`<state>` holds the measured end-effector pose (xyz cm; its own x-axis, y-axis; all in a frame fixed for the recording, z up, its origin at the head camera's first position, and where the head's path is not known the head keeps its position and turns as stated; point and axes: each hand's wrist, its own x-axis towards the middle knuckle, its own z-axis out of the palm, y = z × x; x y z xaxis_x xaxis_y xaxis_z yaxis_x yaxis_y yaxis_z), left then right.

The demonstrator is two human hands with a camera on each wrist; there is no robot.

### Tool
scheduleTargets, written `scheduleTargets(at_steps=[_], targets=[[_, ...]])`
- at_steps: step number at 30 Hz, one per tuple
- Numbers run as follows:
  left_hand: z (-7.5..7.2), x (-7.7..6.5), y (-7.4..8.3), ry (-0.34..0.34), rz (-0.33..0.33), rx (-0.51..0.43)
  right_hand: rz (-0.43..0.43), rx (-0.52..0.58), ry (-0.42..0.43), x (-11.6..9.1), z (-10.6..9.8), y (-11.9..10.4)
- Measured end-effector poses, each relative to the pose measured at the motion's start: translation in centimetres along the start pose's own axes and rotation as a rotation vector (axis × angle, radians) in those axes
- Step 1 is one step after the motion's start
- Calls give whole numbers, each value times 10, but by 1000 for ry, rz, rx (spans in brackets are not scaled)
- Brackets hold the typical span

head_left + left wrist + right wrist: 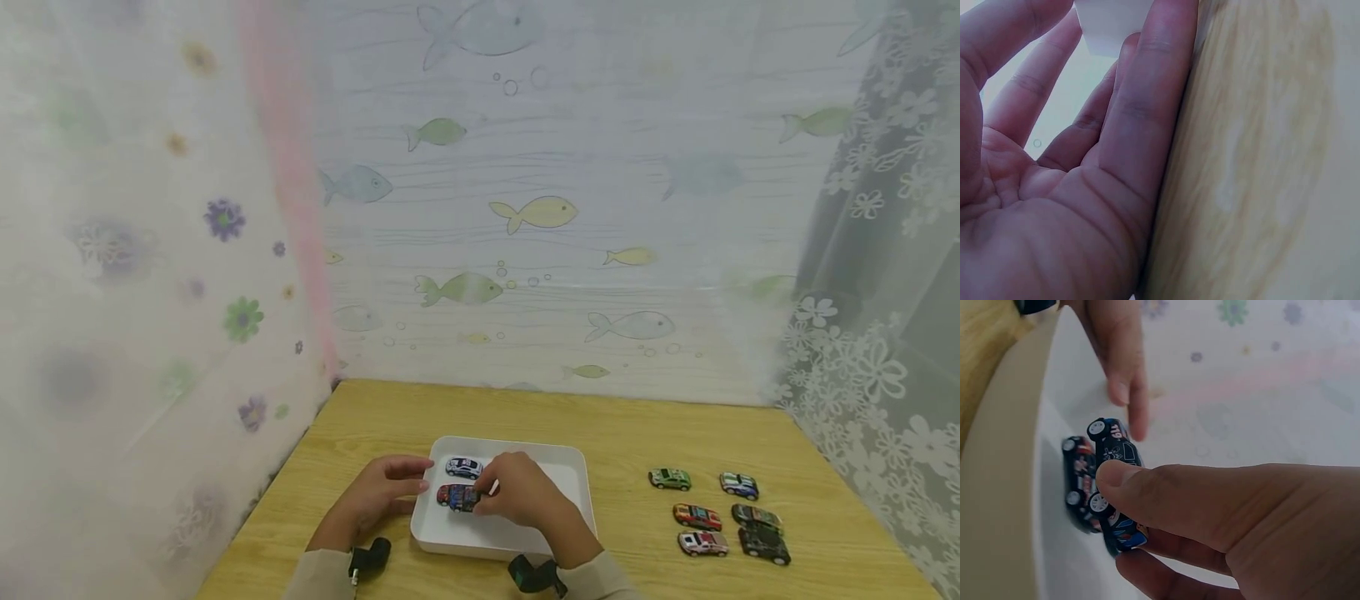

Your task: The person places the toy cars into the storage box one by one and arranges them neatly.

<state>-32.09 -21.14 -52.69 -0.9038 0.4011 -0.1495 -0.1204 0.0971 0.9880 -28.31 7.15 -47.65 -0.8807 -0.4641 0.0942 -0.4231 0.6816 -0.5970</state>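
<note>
My right hand [525, 493] pinches a small black-and-blue toy car [1117, 449] marked 119 between thumb and fingers, over the white tray [540, 546]. Just behind it in the right wrist view is a red-and-black toy car [1077, 472] inside the tray; in the head view the held car overlaps it. A white-and-blue toy car [464, 467] sits farther back in the tray. At the tray's left rim is my left hand [378, 497], its fingers extended and loosely spread. The left wrist view shows that palm [1054, 212] holding nothing, with its edge along the wooden table.
Right of the tray, several toy cars stand on the wooden table [622, 433], among them a green one [670, 478], a red-and-yellow one [697, 517] and a black one [763, 543]. Patterned curtains [555, 275] hang behind and at both sides.
</note>
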Motion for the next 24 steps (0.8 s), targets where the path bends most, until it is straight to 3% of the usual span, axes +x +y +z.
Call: scheduleTargets(at_steps=[24], targets=[[-1,0,-2,8,-3,-15,12,-45,-32,4,23,-8]])
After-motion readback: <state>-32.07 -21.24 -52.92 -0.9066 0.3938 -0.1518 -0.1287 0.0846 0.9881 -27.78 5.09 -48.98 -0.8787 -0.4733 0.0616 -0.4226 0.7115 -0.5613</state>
